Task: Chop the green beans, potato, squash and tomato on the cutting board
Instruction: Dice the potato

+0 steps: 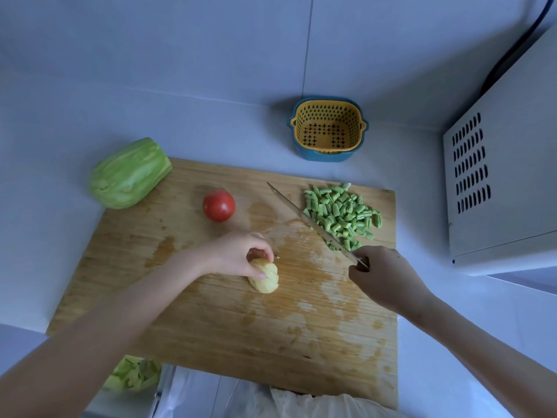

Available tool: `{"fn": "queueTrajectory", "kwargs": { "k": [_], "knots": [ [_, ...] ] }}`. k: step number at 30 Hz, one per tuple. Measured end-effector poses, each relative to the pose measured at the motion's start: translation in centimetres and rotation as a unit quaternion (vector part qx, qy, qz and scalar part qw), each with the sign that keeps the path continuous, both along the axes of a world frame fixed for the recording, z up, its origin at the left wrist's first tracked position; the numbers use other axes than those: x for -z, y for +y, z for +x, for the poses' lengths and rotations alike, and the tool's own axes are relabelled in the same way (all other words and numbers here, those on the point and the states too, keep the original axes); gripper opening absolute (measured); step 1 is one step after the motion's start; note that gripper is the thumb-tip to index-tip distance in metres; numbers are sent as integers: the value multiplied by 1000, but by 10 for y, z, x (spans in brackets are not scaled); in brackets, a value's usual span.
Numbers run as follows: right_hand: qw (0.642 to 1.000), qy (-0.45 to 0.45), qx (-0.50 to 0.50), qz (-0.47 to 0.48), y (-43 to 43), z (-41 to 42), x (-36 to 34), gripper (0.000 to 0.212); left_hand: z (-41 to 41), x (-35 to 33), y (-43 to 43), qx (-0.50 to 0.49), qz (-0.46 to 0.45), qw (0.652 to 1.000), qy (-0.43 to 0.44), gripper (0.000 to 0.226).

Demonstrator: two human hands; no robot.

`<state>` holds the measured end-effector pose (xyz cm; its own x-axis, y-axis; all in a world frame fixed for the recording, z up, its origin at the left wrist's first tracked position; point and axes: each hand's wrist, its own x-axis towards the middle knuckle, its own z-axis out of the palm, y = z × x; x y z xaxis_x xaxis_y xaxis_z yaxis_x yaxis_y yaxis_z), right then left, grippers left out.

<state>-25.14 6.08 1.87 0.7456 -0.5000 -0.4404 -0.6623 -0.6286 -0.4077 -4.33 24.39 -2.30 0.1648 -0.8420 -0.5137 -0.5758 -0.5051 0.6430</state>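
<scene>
The left grip (241, 256) pinches the peeled potato (266, 277) on the cutting board (211, 312) — the right grip (381, 274) curls round the knife (313, 224), chopped green beans (343, 212) just beyond it.

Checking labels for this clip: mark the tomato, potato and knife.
tomato (218, 205), head view, middle of its skin
potato (265, 280), head view, its uncovered near end
knife (313, 225), head view, middle of the blade

bare board (229, 327) near edge; tomato (218, 205), bean pile (342, 214) behind
</scene>
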Motion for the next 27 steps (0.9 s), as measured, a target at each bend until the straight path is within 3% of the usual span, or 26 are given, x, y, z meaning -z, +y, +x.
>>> {"fn": "queueTrajectory", "kwargs": {
  "k": [7, 15, 18, 22, 27],
  "knots": [
    [1000, 5, -8, 7, 6, 5, -4, 14, 5, -4, -6, 19, 56, 998, 31, 39],
    [1000, 7, -9, 16, 7, 8, -4, 21, 5, -2, -13, -25, 13, 999, 36, 23],
    [1000, 6, -8, 16, 7, 9, -5, 21, 9, -3, -16, -39, -28, 998, -30, 24],
    [1000, 5, -4, 19, 5, 11, -5, 18, 12, -10, -23, 54, 23, 993, -99, 26],
    [1000, 2, -9, 14, 3, 14, -6, 16, 8, -15, -38, 155, 114, 978, -80, 35]
  ]
}}
